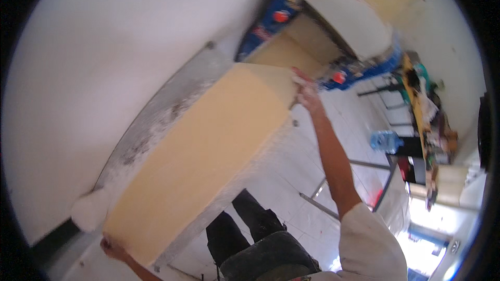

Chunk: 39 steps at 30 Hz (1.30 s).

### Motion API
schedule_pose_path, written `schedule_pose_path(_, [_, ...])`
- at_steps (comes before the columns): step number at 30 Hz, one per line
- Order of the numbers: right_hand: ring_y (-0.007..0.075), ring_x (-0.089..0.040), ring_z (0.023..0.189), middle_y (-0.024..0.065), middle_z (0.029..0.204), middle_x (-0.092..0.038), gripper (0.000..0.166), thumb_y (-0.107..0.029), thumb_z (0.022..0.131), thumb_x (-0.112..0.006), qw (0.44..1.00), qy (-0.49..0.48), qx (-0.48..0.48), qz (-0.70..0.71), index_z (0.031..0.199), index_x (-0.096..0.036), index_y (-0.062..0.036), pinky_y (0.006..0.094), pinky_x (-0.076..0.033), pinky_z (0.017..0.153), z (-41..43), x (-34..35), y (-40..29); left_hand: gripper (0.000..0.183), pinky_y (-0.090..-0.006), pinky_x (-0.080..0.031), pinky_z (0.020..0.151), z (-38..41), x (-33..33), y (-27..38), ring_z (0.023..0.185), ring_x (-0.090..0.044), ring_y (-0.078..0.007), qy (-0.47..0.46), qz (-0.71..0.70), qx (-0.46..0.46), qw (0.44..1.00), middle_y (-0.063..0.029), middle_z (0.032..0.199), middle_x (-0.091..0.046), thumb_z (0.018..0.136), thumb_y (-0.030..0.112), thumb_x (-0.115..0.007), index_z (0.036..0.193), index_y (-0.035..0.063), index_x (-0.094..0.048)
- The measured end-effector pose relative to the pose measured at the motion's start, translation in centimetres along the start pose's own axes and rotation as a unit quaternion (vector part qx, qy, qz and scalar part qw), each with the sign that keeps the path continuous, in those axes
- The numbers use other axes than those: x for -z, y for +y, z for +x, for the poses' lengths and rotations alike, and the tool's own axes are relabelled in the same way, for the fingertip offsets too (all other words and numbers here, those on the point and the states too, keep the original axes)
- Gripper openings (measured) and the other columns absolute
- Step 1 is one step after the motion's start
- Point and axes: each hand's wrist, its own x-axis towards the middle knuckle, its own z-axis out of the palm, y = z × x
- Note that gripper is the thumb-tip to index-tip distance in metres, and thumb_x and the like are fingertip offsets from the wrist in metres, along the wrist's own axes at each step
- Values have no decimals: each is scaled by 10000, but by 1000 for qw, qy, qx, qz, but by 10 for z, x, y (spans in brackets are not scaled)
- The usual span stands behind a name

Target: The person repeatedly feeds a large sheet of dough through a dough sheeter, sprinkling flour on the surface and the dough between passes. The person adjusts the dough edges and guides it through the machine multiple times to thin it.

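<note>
A long, pale-yellow sheet, which looks like rolled dough, stretches diagonally over a flour-dusted metal table. My left hand grips its near left corner, fingers curled around the edge. At the far right edge, my right hand holds the sheet, its fingers dusted white and partly hidden by the edge. The far end looks shaded and lies beside a blue machine with red knobs. Whether that end touches the machine, I cannot tell.
A white rounded bundle sits at the table's left end against the wall. To the right, a blue water bottle is near a cluttered shelf. A metal frame stands on the tiled floor.
</note>
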Motion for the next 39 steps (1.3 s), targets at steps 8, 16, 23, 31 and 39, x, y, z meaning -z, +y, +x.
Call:
schedule_pose_path(8, [171, -644, 1132, 85, 1274, -678, 581, -45, 855, -710, 990, 65, -54, -110, 1422, -586, -48, 322, -531, 986, 4, 21, -2, 548, -486, -554, 726, -45, -38, 53, 829, -667, -377, 35, 92, -76, 992, -212, 952, -700, 916, 480, -713, 1099, -36, -684])
schedule_pose_path(16, [302, -600, 907, 157, 955, -626, 301, -156, 845, -617, 523, 31, 159, -837, 1104, -669, -11, 427, -499, 744, -71, -108, -34, 484, -523, -530, 701, -38, -28, 69, 786, -650, -402, 63, 181, -46, 980, -218, 908, -680, 960, 463, -637, 1038, -14, -659])
schedule_pose_path(23, [470, -87, 1549, 255, 1675, -128, 807, -372, 863, -704, 763, -239, 231, -555, 1521, -389, -26, 606, -115, 1242, -224, -304, 91, 487, -536, -406, 877, -52, -33, 85, 1027, -508, -402, -32, 153, -177, 972, -230, 1144, -548, 984, 417, -608, 1211, -8, -538])
schedule_pose_path(31, [438, -241, 1509, 241, 1598, -313, 713, -445, 917, -617, 775, -189, 306, -520, 1492, -447, -58, 583, -185, 1228, -238, -367, 115, 612, -559, -244, 1113, -97, -56, 106, 1351, -323, -408, -135, 165, -339, 916, -244, 1460, -373, 1012, 393, -573, 1446, 6, -381])
schedule_pose_path(39, [333, -596, 1204, 136, 1269, -652, 289, -149, 903, -705, 854, -215, 223, -418, 1174, -663, -55, 496, -431, 1048, -295, -523, -24, 852, -596, 6, 1243, -103, -23, 141, 1570, -83, -384, -310, 87, -309, 895, -222, 1685, -141, 944, 391, -646, 1607, 39, -242])
